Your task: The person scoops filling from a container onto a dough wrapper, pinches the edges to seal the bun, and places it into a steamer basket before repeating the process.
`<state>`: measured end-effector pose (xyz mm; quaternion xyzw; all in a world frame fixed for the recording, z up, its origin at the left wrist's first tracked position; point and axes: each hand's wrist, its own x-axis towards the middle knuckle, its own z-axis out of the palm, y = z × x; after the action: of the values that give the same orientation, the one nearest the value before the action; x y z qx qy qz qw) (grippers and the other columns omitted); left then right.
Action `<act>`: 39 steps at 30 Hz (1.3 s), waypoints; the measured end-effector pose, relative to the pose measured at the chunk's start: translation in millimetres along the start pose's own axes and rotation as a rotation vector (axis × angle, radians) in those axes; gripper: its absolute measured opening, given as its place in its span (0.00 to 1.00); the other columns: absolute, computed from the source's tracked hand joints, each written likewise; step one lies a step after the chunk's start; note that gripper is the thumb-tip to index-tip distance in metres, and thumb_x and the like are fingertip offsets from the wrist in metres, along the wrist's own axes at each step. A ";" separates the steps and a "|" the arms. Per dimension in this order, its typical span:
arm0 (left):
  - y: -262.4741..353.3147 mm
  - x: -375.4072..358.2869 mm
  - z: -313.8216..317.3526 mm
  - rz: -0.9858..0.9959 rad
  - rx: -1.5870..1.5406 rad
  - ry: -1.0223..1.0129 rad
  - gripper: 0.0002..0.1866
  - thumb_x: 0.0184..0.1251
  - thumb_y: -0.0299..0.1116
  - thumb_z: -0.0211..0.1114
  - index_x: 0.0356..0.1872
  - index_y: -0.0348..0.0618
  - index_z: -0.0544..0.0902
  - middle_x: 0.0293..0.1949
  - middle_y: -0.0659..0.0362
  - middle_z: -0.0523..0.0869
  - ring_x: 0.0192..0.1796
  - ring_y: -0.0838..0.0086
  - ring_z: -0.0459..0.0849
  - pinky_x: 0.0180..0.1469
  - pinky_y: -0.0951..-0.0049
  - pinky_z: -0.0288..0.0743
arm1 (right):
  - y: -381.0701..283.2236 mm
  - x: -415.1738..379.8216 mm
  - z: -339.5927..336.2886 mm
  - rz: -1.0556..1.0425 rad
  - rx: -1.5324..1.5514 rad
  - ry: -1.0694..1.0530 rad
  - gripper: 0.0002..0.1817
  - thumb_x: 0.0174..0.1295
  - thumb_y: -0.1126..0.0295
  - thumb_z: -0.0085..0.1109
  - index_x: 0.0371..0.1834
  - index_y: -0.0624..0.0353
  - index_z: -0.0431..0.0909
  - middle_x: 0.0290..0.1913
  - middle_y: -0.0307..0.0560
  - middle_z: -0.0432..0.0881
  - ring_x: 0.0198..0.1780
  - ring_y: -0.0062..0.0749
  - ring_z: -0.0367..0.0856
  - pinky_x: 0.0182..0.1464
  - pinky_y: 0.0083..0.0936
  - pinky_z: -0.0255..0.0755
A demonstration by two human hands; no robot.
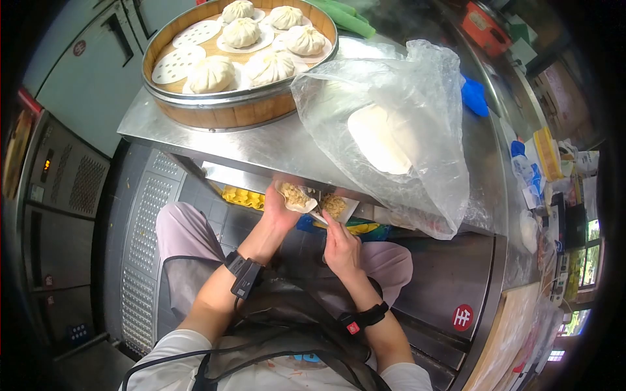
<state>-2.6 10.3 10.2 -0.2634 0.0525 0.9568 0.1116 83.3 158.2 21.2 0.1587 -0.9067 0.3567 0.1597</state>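
Note:
My left hand (279, 212) cups a round dough wrapper (306, 208) with a mound of crumbly, pale brown filling (291, 193) on it. Just below the counter's front edge, my right hand (342, 249) is closed around a thin metal utensil (319, 203), its kind mostly hidden. The tip of that utensil lies between the wrapper and a white container (352, 207) holding more filling (334, 206). Above, on the counter, a bamboo steamer (215, 112) holds several pleated buns (240, 32) on perforated paper rounds (177, 64).
A clear plastic bag (430, 130) with white dough (378, 140) inside lies on the steel counter (274, 144), hanging over its edge. Green stalks (345, 19) lie behind the steamer. A yellow egg tray (242, 197) sits under the counter. Steel refrigerators (59, 163) stand at left.

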 end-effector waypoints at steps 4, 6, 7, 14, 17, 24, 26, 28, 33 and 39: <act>4.5 -3.6 -0.2 -0.010 0.056 0.006 0.22 0.75 0.45 0.39 0.57 0.41 0.71 0.54 0.55 0.78 0.56 0.64 0.76 0.61 0.60 0.68 | -2.2 0.5 -15.1 0.006 0.016 -0.085 0.21 0.58 0.81 0.51 0.56 0.57 0.75 0.34 0.53 0.80 0.32 0.47 0.82 0.33 0.35 0.74; 6.3 -2.7 -7.1 -0.020 0.088 -0.015 0.22 0.75 0.45 0.40 0.57 0.41 0.71 0.53 0.55 0.78 0.55 0.64 0.76 0.61 0.61 0.69 | -3.6 2.2 -16.1 -0.026 0.053 -0.045 0.20 0.58 0.81 0.51 0.55 0.57 0.75 0.33 0.53 0.80 0.32 0.46 0.81 0.33 0.34 0.74; 7.3 2.2 -16.6 -0.052 0.073 -0.072 0.22 0.75 0.45 0.40 0.56 0.40 0.71 0.52 0.55 0.78 0.54 0.64 0.76 0.60 0.61 0.69 | -4.8 3.3 -15.8 -0.027 0.070 -0.033 0.20 0.58 0.81 0.51 0.54 0.57 0.76 0.34 0.53 0.80 0.32 0.46 0.81 0.33 0.33 0.74; 13.1 11.1 -42.5 -0.159 -0.032 -0.375 0.22 0.75 0.46 0.40 0.53 0.39 0.72 0.49 0.53 0.79 0.52 0.62 0.78 0.58 0.60 0.71 | -9.2 -0.8 -19.0 -0.030 0.057 -0.006 0.19 0.58 0.82 0.50 0.54 0.60 0.76 0.36 0.55 0.81 0.33 0.46 0.82 0.34 0.32 0.74; 9.1 -2.7 -21.7 -0.096 0.063 -0.150 0.22 0.75 0.46 0.41 0.52 0.38 0.72 0.48 0.52 0.80 0.52 0.61 0.78 0.59 0.58 0.71 | -8.3 -5.6 -14.4 0.025 0.050 -0.057 0.19 0.59 0.82 0.50 0.54 0.61 0.76 0.36 0.55 0.82 0.33 0.47 0.82 0.34 0.32 0.74; 10.9 -6.0 -20.1 -0.071 0.041 -0.123 0.16 0.73 0.39 0.41 0.46 0.41 0.75 0.43 0.54 0.80 0.48 0.61 0.79 0.56 0.57 0.73 | -19.4 -11.8 -18.9 0.066 0.233 -0.038 0.18 0.63 0.80 0.48 0.56 0.62 0.73 0.28 0.49 0.79 0.22 0.27 0.77 0.26 0.23 0.70; 13.5 3.7 -37.1 -0.158 -0.131 -0.302 0.20 0.75 0.42 0.39 0.51 0.37 0.72 0.46 0.48 0.79 0.52 0.55 0.77 0.58 0.50 0.71 | -25.0 -13.9 -20.7 0.503 0.741 -0.225 0.17 0.67 0.77 0.44 0.59 0.63 0.71 0.23 0.43 0.75 0.17 0.15 0.67 0.21 0.14 0.63; 9.7 -9.1 -15.0 -0.133 -0.079 -0.154 0.20 0.75 0.42 0.39 0.51 0.36 0.72 0.46 0.48 0.78 0.52 0.53 0.77 0.58 0.48 0.71 | -22.1 -12.8 -17.8 0.552 0.787 -0.272 0.18 0.68 0.76 0.43 0.60 0.61 0.71 0.23 0.39 0.74 0.17 0.13 0.66 0.21 0.13 0.62; 8.4 -10.4 -19.1 -0.092 -0.006 -0.120 0.21 0.75 0.43 0.39 0.52 0.36 0.70 0.48 0.47 0.77 0.52 0.51 0.77 0.58 0.46 0.71 | -26.4 -10.6 -18.8 0.596 0.835 -0.319 0.18 0.69 0.74 0.43 0.61 0.59 0.70 0.22 0.36 0.72 0.17 0.13 0.63 0.22 0.13 0.61; 13.0 -10.4 -27.6 -0.128 -0.123 -0.223 0.24 0.75 0.47 0.35 0.52 0.38 0.71 0.50 0.45 0.77 0.53 0.52 0.77 0.58 0.49 0.72 | -14.6 -13.3 -16.7 0.439 0.648 -0.096 0.18 0.67 0.77 0.43 0.60 0.63 0.71 0.22 0.37 0.72 0.19 0.13 0.66 0.22 0.12 0.61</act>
<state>16.5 -8.6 -7.5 -0.1648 -0.0356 0.9724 0.1610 104.0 162.0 36.1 0.0197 -0.7659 0.6423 -0.0215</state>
